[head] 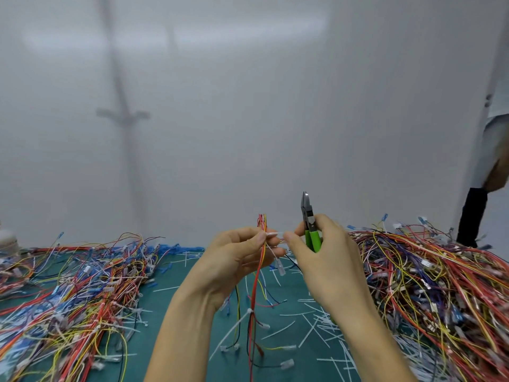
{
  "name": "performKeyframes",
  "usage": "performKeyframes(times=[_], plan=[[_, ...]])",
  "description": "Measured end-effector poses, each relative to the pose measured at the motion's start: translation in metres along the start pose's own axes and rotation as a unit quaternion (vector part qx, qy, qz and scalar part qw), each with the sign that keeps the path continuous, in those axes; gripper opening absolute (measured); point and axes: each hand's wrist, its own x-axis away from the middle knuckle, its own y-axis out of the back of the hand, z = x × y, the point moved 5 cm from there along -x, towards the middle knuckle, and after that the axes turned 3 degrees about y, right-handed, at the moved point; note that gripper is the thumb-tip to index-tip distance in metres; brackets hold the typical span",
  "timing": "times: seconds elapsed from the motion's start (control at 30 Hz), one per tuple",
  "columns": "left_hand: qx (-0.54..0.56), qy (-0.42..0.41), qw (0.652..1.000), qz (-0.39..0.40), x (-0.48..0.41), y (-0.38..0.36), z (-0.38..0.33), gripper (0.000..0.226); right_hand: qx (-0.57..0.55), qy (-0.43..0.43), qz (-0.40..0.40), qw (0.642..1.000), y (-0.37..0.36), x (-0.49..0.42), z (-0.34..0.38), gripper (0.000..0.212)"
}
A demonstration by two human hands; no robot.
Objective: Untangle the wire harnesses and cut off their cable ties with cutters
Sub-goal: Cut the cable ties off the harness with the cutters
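Observation:
My left hand (234,260) grips a thin wire harness (257,277) of red, yellow and orange wires, held upright above the green mat (192,277). A white cable tie (274,233) sticks out sideways from the harness near its top. My right hand (325,257) pinches the free end of that tie between thumb and forefinger while its other fingers hold green-handled cutters (309,224), whose jaws point up, away from the tie. A second white tie (250,311) binds the harness lower down, where loose wire ends hang.
A large heap of tangled harnesses (71,293) covers the left of the mat, and a second heap (435,282) covers the right. Cut white tie pieces (316,326) litter the middle. A white wall stands behind. Another person's sleeve (495,144) shows at the right edge.

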Motion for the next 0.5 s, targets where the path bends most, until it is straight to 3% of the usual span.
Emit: performKeyframes(times=[0.17,0.3,0.5], plan=[[-0.062,-0.046,0.994,-0.079,0.001,0.003,-0.005,0.014,0.008,0.013,0.009,1.000,0.001,0.001,0.008,0.028],[-0.100,-0.077,0.981,-0.145,0.000,0.008,-0.008,0.013,-0.002,-0.014,0.076,0.997,-0.005,0.003,0.007,0.049],[-0.119,-0.099,0.975,-0.161,0.002,0.009,-0.009,0.013,0.004,-0.038,0.168,0.985,-0.025,0.009,0.001,0.053]])
